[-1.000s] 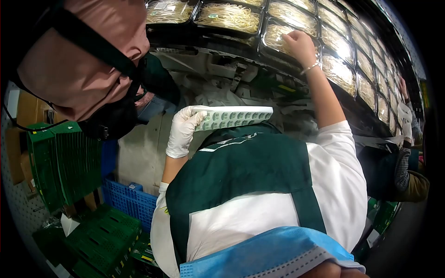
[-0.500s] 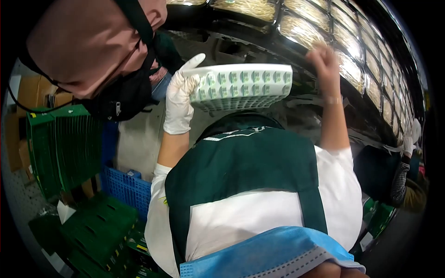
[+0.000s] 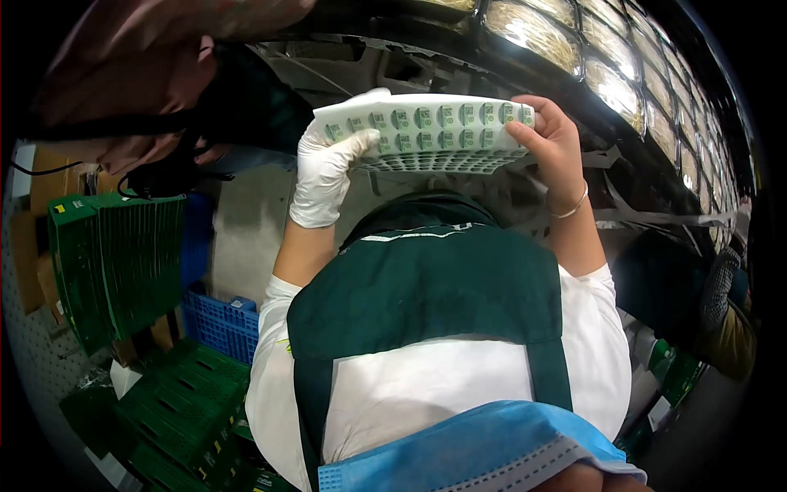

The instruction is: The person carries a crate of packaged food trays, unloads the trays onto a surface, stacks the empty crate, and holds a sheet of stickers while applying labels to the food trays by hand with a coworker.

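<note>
My left hand (image 3: 328, 168), in a white glove, grips the left end of a white sheet of round green stickers (image 3: 434, 129). The sheet is raised in front of my chest and its lower part curves away beneath. At its right end my bare right hand (image 3: 549, 143) pinches the edge between thumb and fingers, near the last stickers. Black trays of pale, thin sprouts (image 3: 533, 34) under shiny film stand in rows beyond my right hand, at the upper right.
A person in a pink top (image 3: 156, 74) is close at the upper left. Green crates (image 3: 123, 271) and a blue crate (image 3: 221, 324) are at the left, with more green crates (image 3: 184, 402) below. Another person's sleeve (image 3: 721, 287) shows at the far right.
My right hand has come back from a sprout tray to the sheet's right end and taken hold of it. The sheet has risen in view. The person in pink has shifted.
</note>
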A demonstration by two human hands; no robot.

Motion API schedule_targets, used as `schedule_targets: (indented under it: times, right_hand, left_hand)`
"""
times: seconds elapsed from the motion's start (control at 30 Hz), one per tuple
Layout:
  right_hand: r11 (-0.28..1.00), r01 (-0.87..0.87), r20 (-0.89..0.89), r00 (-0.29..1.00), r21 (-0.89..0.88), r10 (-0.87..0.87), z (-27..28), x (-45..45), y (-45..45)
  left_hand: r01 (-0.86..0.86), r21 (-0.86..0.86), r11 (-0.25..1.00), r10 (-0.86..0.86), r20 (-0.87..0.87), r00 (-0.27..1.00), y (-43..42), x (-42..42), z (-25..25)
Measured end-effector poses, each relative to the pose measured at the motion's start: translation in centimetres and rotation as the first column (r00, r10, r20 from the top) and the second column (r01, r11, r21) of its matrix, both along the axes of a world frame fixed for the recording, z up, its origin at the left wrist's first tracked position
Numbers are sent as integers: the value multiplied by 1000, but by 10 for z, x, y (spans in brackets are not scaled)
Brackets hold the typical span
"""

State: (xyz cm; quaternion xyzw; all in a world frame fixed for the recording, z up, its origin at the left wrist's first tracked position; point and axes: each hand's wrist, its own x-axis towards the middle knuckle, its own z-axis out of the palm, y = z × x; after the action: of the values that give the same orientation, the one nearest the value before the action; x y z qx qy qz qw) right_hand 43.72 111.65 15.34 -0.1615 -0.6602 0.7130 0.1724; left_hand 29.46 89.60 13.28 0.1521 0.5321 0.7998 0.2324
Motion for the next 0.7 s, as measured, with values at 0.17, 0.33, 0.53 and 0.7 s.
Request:
schedule_targets:
  times: [0.17, 0.33, 0.53, 0.7]
  right_hand:
    - [998, 19, 21, 1000, 57, -20, -1, 18, 3]
    - [995, -27, -88, 995, 95, 36, -7, 27, 36]
    - [989, -119, -61, 990, 89, 125, -10, 46, 92]
    - [299, 148, -181, 980, 943, 85, 39, 43, 140]
  left_hand:
    - [67, -107, 992, -67, 5, 998, -10, 2, 4]
    - [4, 71, 997, -7, 46, 999, 43, 12, 33]
    - [102, -58, 993, -107, -102, 989, 62, 21, 11]
    - [67, -90, 994, -80, -150, 985, 110, 49, 28]
